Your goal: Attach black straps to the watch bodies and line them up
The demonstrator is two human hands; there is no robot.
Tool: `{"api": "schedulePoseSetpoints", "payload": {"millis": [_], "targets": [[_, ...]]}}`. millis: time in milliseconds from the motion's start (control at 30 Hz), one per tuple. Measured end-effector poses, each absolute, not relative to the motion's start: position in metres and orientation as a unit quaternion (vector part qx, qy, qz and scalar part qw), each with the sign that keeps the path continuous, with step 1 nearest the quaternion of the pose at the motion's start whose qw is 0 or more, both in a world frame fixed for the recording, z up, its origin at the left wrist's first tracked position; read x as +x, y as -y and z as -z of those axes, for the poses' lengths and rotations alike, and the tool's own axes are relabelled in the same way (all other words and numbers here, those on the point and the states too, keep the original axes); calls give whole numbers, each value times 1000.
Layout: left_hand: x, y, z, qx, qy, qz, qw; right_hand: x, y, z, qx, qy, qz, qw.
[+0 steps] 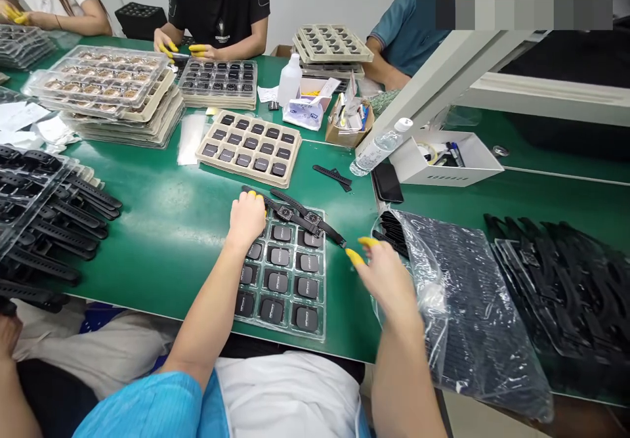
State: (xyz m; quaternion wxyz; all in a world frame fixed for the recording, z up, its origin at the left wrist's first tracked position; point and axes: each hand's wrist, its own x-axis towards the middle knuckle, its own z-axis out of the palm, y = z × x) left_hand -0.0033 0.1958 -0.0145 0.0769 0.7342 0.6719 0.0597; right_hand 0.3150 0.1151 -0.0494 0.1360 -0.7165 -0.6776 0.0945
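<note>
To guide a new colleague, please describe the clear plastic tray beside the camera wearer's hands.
Start at the near edge of the green tabletop, by the person's left hand and right hand. There lies the clear plastic tray, holding rows of black rounded-square pieces. Unlike the beige moulded tray beyond, it has two black strapped watches across its far end.

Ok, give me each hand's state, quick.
Left hand: by a black watch strap; grip mostly hidden, holding cannot be told.
Right hand: open, nothing visible in its grip.
</note>
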Motion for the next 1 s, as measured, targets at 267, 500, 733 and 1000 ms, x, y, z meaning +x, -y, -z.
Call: {"api": "schedulePoseSetpoints", "payload": {"millis": [267, 500, 733, 1000], "targets": [[-2, -193, 13, 752, -651, 4, 100, 406, -68, 65, -741, 664, -95, -40], [-10, -197, 9, 755, -645, -1, 117, 387, -73, 34, -752, 628, -129, 155], [-1, -195, -5, 665, -590, -306, 341, 290, -105, -18, -546, 467, -307, 624], [41, -188, 24, 683, -410, -385, 466, 202, -142, 3, -345, 385, -707, 483]]}}
